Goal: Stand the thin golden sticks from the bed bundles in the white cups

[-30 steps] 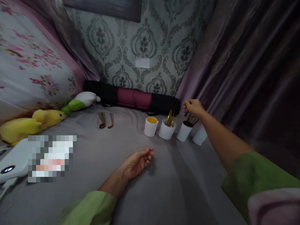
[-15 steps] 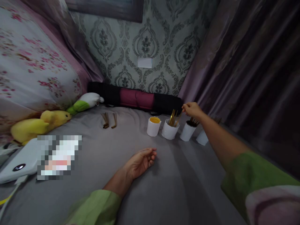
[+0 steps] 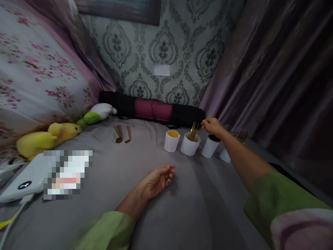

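My right hand reaches over the row of white cups with its fingertips pinched together. A thin gold-coloured stick rises from the second cup to those fingertips. More gold sticks stand upright in that cup. Left of it is a white cup with a yellow inside; right of it is one with a dark inside. My forearm partly covers another white cup. My left hand rests on the grey sheet, fingers loosely curled and apart, holding nothing.
Two small groups of brown-gold bent sticks lie on the sheet. A white power bank with a cable, and yellow and green-white plush toys, are at left. A black and maroon long bag lies along the wall.
My right hand has moved slightly down and left, its fingertips nearer the second cup. The whole view has shifted slightly. My left hand stays resting on the sheet.
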A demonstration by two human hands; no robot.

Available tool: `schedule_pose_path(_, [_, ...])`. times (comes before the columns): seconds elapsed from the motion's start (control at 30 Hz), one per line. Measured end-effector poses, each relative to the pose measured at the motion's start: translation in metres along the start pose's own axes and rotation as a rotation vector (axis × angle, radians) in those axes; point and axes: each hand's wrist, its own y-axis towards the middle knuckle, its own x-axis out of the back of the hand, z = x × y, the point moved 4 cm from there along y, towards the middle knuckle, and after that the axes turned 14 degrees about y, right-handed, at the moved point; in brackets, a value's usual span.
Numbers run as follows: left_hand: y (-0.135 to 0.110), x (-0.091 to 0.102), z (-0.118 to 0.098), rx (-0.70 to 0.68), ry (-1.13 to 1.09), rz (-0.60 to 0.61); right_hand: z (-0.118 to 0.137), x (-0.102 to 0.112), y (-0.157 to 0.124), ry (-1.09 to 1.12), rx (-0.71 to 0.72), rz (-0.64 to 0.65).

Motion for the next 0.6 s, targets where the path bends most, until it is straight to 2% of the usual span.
schedule_pose_path(0.6, [0.002, 0.002, 0.001, -0.002, 0.002, 0.009, -0.010, -0.011, -0.002, 0.016, -0.036, 0.013])
